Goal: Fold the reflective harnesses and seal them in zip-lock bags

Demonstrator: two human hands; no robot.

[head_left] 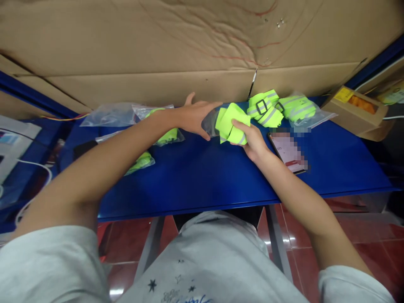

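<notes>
Head view: my right hand (251,139) pinching folded yellow strap (232,123) above blue tabletop (189,176). My left hand (198,117) spread, fingers curved around clear bag (210,123) beside strap. Buckled strap bundle (266,107) just right, phone (288,151) near right forearm.

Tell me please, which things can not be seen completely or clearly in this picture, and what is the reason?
All in the head view:
- Right hand: some fingers hidden behind the neon bundle.
- Bagged neon items: partly covered by the left forearm.
- Phone: screen partly masked by pixelation.
- White device: cut off by the left edge.
- Shirt: blue lettering cut off by the bottom edge.
</notes>
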